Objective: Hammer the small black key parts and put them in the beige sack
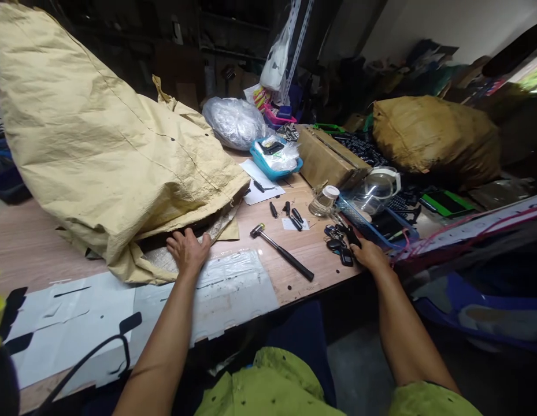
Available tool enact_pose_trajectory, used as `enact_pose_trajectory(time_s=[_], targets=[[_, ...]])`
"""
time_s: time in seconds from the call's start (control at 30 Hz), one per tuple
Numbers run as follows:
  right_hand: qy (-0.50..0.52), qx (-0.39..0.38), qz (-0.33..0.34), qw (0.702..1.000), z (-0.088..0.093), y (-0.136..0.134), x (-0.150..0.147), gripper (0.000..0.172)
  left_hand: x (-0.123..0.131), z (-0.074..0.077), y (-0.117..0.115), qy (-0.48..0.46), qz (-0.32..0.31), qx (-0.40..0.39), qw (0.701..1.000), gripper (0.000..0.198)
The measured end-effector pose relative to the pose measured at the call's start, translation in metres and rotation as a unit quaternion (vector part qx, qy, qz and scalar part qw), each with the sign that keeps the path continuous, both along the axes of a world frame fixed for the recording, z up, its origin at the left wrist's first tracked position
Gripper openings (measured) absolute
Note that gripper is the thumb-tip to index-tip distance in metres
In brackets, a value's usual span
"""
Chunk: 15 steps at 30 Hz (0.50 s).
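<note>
A large beige sack (121, 150) lies over the left of the table, its mouth facing me. My left hand (188, 249) is at that mouth with fingers spread, the fingertips touching the sack's inner lining. My right hand (369, 254), at the table's right, is closed around a black-handled tool (351, 234), whose kind I cannot make out. Beside it lies a cluster of dark key fobs (340, 245). Between my hands a small hammer (285, 254) with a black grip rests on the table. Behind it are several small black pieces (296, 216), some on a white paper scrap.
A clear jar with a white lid (323, 201) and a blue clear tray (381, 231) stand at the right. Farther back are a cardboard box (326, 159), a turquoise basket (274, 164) and a full brown sack (433, 136). Taped white sheets (233, 289) cover the table's front edge.
</note>
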State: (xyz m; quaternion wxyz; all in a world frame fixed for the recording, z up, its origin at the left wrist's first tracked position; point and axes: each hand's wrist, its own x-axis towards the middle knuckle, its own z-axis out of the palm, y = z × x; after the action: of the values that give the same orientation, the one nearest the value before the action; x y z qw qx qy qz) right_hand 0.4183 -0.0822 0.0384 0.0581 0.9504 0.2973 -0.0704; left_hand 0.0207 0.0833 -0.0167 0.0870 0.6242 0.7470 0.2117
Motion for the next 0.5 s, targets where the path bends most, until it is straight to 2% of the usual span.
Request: enact_pose_trajectory(time_s=[0.2,0.5], targets=[[-0.045,0.088,-0.051,0.994,-0.002,-0.008,-0.007,0.046,-0.003,0.001,0.003,-0.005,-0.003,0.006,1.0,0.037],[-0.058,0.138,-0.037,0.988,-0.011,-0.009,-0.022,0.046,-0.004,0.005,0.007,-0.032,0.005,0.003,0.999,0.036]])
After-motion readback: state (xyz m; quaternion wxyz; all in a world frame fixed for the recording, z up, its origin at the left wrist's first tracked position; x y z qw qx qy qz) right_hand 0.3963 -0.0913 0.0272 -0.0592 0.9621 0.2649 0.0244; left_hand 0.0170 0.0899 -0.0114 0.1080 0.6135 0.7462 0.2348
